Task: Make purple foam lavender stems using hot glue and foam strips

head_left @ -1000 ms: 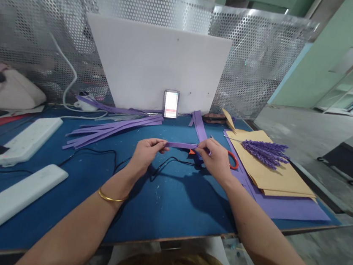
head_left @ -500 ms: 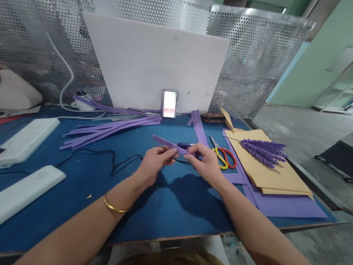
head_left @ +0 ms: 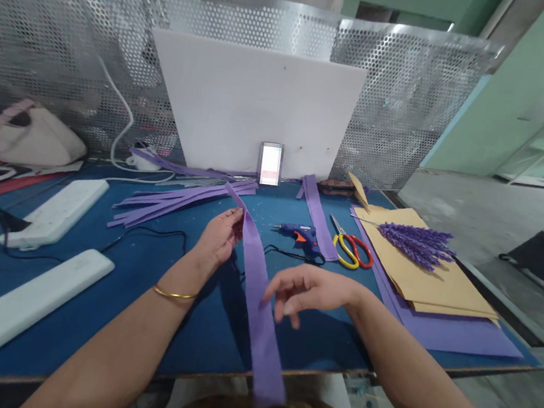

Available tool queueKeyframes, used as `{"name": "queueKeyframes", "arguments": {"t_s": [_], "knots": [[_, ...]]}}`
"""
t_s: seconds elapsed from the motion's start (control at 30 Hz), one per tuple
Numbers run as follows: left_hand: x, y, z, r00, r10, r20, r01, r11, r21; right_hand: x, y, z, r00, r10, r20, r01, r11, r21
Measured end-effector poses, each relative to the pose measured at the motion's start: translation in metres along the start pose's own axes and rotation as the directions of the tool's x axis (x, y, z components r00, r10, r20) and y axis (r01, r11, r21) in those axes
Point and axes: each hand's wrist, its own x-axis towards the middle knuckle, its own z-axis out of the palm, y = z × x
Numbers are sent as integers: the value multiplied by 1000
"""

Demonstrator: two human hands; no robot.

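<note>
A long purple strip (head_left: 255, 287), paper or felt, slants from the middle of the table down past its front edge. Near its upper end my left hand (head_left: 222, 234) pinches it between thumb and fingers. To the right of the strip hovers my right hand (head_left: 311, 293), its fingers curved and apart, the index fingertip at the strip's edge. Beyond that hand a blue glue gun (head_left: 301, 233) with an orange trigger lies on the table. Scissors (head_left: 354, 251) with one yellow and one red handle rest beside another purple strip (head_left: 318, 216).
Thin purple strips (head_left: 179, 200) lie fanned at the back left. White power strips (head_left: 54, 215) occupy the left side. A phone (head_left: 271, 163) leans on the white board (head_left: 259, 98). Purple flower sprigs (head_left: 415, 241) sit on tan sheets (head_left: 444, 289) at the right.
The strip, earlier bunched between both hands, now hangs out long toward me. My right hand has moved nearer me and loosened from it. The glue gun has come into clear view.
</note>
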Motion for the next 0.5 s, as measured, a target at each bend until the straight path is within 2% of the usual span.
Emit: {"name": "queueKeyframes", "arguments": {"t_s": [0.03,0.07,0.1,0.13,0.17,0.23,0.3,0.33,0.4,0.5], "knots": [[0,0,0,999,-18,35,18,1000,9,-1,-1,1,998,20,60,-22,999,27],[-1,0,0,996,-39,83,37,999,28,-1,-2,1,998,27,58,-30,999,42],[-4,0,1,989,-60,133,54,997,53,0,-3,0,1000,13,-19,-13,999,40],[-6,-2,3,981,-80,176,67,995,78,1,-3,-1,988,-20,-153,24,999,26],[-10,-3,5,973,-97,210,77,992,104,4,-2,-2,949,-63,-309,67,998,2],[-18,-8,10,961,-117,251,81,986,148,10,1,-5,813,-135,-566,120,991,-64],[-26,-14,16,953,-111,282,55,978,199,17,6,-6,697,-168,-698,120,986,-117],[-29,-16,18,951,-100,292,36,975,217,20,9,-5,668,-167,-725,104,986,-131],[-34,-21,22,952,-63,298,-9,972,235,25,15,-3,655,-144,-742,66,989,-135],[-37,-26,24,960,-6,280,-68,964,256,31,21,3,670,-105,-735,31,993,-113]]}}
